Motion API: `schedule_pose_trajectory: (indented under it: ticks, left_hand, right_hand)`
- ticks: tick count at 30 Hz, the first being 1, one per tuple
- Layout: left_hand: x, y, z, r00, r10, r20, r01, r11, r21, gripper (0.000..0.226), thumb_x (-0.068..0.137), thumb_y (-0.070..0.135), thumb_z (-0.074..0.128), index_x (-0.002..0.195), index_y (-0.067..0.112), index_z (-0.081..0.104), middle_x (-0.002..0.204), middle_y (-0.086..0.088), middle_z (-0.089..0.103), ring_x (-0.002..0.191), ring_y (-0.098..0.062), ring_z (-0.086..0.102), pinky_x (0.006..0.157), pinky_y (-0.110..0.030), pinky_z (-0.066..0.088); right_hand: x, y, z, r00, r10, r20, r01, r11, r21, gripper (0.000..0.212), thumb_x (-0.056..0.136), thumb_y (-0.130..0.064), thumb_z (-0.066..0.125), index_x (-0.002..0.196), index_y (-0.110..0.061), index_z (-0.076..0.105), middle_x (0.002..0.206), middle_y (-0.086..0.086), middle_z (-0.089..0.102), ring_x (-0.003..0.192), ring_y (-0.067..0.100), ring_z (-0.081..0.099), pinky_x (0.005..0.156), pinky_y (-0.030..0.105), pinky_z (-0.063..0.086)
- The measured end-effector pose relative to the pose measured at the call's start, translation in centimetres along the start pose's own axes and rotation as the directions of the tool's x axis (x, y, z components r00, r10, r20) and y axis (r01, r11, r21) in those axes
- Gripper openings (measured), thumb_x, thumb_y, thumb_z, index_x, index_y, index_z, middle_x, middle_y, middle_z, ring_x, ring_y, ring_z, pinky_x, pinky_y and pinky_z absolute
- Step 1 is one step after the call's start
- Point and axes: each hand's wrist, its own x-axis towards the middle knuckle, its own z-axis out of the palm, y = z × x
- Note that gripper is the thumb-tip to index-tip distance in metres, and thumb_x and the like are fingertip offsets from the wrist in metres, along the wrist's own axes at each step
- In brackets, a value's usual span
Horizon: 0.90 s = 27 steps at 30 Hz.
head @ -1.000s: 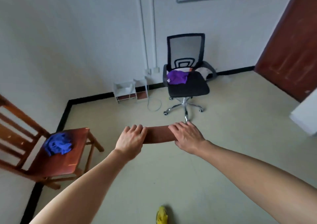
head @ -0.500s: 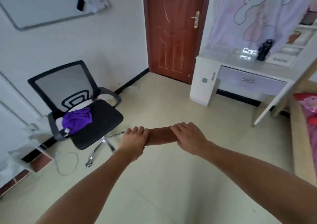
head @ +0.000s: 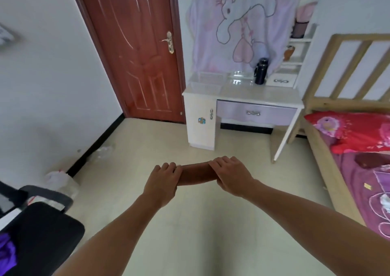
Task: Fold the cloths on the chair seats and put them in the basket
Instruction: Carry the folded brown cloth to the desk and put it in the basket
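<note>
**Folded brown cloth held at arm's length; room as found**

The person stands on a pale, bare floor (head: 190,223) with both arms stretched forward. The left hand (head: 163,180) and the right hand (head: 232,177) each close over one end of a folded brown cloth (head: 197,174), fingers curled across its top edge, so that it spans the gap between them as a flat band held above the floor.

At the lower left corner is the black seat of an office chair (head: 42,237), with a purple cloth (head: 6,254) lying at its near edge (only partly in view). A closed red-brown door (head: 135,49) stands in the far wall. Just right of it is a white desk (head: 242,98) with a lilac drawer; on its top sit a white mesh basket (head: 207,81) at the left end and a dark bottle (head: 260,72). A pink cartoon hanging (head: 236,22) covers the wall behind the desk. A wooden bed (head: 329,170) with a red pillow (head: 354,130) fills the right side.
</note>
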Motion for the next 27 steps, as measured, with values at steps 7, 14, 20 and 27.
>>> schedule_pose_trajectory:
  ticks: [7, 14, 20, 27]
  left_hand:
    - [15.3, -4.5, -0.5, 0.999, 0.014, -0.030, -0.014, 1.000, -0.010, 0.050, 0.086, 0.026, 0.051, 0.135, 0.019, 0.041, 0.121, -0.001, 0.054, 0.106, -0.023, 0.052, 0.090, -0.034, 0.039]
    - [31.4, -11.3, 2.3, 0.997, 0.052, -0.060, -0.054, 0.998, -0.017, 0.047, 0.087, 0.025, 0.054, 0.132, 0.018, 0.043, 0.120, -0.003, 0.057, 0.104, -0.023, 0.054, 0.089, -0.034, 0.041]
    - [45.2, -18.1, 2.2, 0.991, 0.097, -0.090, -0.099, 0.995, -0.025, 0.045, 0.087, 0.025, 0.055, 0.130, 0.019, 0.045, 0.118, -0.002, 0.059, 0.101, -0.023, 0.056, 0.088, -0.034, 0.042]
    - [59.1, -21.4, 2.0, 0.981, 0.166, -0.098, -0.172, 0.983, -0.061, 0.045, 0.084, 0.023, 0.057, 0.128, 0.017, 0.047, 0.113, -0.003, 0.060, 0.101, -0.024, 0.057, 0.085, -0.035, 0.042]
  right_hand:
    - [12.1, 9.9, 0.4, 1.000, 0.026, -0.010, -0.026, 1.000, -0.002, 0.041, 0.080, -0.026, 0.063, 0.119, -0.015, 0.056, 0.108, 0.007, 0.066, 0.089, 0.026, 0.063, 0.077, 0.038, 0.051]
    - [26.4, 17.8, 4.0, 0.998, 0.058, -0.024, -0.058, 0.998, -0.014, 0.040, 0.082, -0.025, 0.059, 0.120, -0.014, 0.056, 0.109, 0.006, 0.065, 0.092, 0.026, 0.062, 0.080, 0.038, 0.049]
    - [38.6, 24.4, 4.3, 0.992, 0.122, -0.042, -0.123, 0.992, -0.002, 0.039, 0.076, -0.023, 0.063, 0.114, -0.015, 0.059, 0.104, 0.005, 0.067, 0.087, 0.025, 0.064, 0.075, 0.037, 0.051]
    - [47.9, 32.9, 5.8, 0.982, 0.186, -0.033, -0.185, 0.982, 0.030, 0.042, 0.070, -0.022, 0.068, 0.111, -0.014, 0.062, 0.100, 0.005, 0.068, 0.084, 0.026, 0.064, 0.071, 0.036, 0.051]
